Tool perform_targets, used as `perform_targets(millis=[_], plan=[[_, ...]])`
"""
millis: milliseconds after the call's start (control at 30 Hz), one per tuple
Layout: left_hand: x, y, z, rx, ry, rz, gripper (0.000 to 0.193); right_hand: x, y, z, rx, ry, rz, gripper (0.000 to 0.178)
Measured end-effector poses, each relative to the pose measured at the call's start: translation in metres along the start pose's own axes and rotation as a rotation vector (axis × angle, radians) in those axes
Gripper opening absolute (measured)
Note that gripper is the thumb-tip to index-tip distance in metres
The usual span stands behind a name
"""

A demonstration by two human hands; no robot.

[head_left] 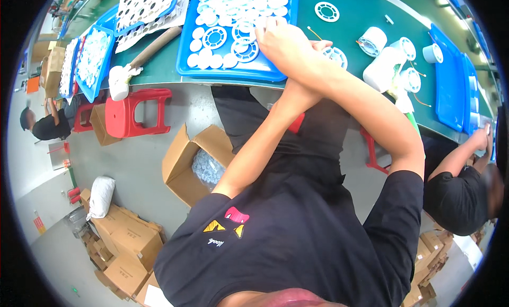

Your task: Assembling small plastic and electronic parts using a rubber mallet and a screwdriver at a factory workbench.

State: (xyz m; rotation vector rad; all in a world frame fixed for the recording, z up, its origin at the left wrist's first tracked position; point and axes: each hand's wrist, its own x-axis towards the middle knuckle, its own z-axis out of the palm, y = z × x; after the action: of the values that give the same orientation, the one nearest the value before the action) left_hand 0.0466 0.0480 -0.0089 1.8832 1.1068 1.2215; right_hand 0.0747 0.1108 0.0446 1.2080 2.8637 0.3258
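My forearms cross, the right one over the left. My right hand [281,44] reaches across to the right part of the blue tray [183,57], its fingers curled down among white round caps [216,61] and spoked rings [214,37]. What lies between its fingertips is hidden. Mostly covered by my right forearm, my left hand [321,45] shows only bent fingers. They close at the upper edge of a white spoked ring [339,57], just over the green table [350,26]. Another spoked ring [327,11] lies flat beyond it.
White cup-shaped housings [373,41] with thin wires and a white bottle [380,72] stand on the right, near blue trays [450,89]. A mallet [121,79] lies at the left table edge. Below are a red stool [119,116] and an opened carton [177,161]. Co-workers sit both sides.
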Motion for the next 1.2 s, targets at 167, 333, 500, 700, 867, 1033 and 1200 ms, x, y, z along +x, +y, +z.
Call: perform_targets(millis=[167,333,500,700,867,1033,1200], plan=[[-0.001,-0.015,0.009,-0.017,-0.036,0.076,0.074,-0.011,0.032,-0.004,0.379,0.157,0.135,0.019],[0.002,0.008,-0.002,0.112,0.077,0.065,0.067,-0.097,0.084,-0.045,0.899,0.341,0.312,0.018],[0.004,0.007,-0.001,0.095,0.065,0.072,0.067,-0.139,0.059,-0.036,1.102,0.294,0.516,0.015],[0.004,0.006,-0.001,0.115,0.054,0.074,0.069,-0.145,0.051,-0.031,0.892,0.353,0.523,0.013],[0.005,0.017,-0.004,0.067,0.072,0.067,0.066,-0.14,0.066,-0.043,0.849,0.368,0.511,0.016],[0.003,0.009,-0.005,0.026,0.035,0.06,0.066,-0.138,0.061,-0.039,0.807,0.259,0.311,0.024],[0.002,0.009,-0.005,0.041,0.041,0.05,0.063,-0.135,0.057,-0.04,0.789,0.226,0.351,0.029]])
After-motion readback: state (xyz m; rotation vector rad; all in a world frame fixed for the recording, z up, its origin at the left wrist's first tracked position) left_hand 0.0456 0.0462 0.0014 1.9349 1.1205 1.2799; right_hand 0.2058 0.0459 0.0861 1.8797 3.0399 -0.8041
